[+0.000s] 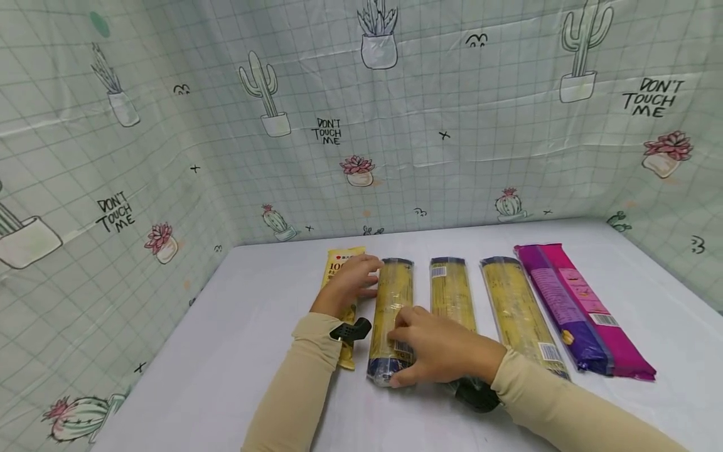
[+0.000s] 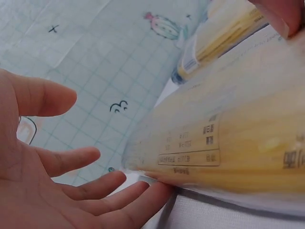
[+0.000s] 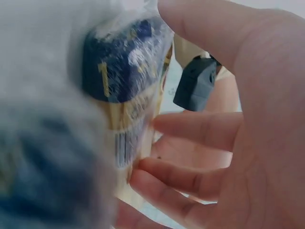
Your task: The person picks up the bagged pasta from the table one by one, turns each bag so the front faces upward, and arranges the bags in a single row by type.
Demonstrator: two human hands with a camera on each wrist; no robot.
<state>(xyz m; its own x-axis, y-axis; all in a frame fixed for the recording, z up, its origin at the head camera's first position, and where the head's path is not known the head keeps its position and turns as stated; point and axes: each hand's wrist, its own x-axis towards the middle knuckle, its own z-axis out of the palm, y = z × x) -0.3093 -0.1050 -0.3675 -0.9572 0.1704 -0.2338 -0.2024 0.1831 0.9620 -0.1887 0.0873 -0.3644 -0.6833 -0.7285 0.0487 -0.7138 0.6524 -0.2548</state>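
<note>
A clear pack of dried noodles [image 1: 390, 301] with dark blue ends lies lengthwise between the two hands. My left hand [image 1: 351, 282] is at its far left side, fingers spread and fingertips close along the pack's edge in the left wrist view. Across the near end reaches my right hand [image 1: 435, 345], its thumb at the blue end [image 3: 126, 62] and its fingertips against the side by the barcode [image 3: 125, 148]. Those fingers are loosely bent, not wrapped around the pack. Partly under the left hand and wrist lies a slim yellow packet [image 1: 346, 361] with printed writing.
Two similar noodle packs, one in the middle [image 1: 452, 295] and one to its right [image 1: 516, 301], lie in the same row. A pink and purple packet [image 1: 587, 314] lies slanted at the far right. Behind the white table [image 1: 226, 351] hangs a cactus-print curtain [image 1: 429, 169].
</note>
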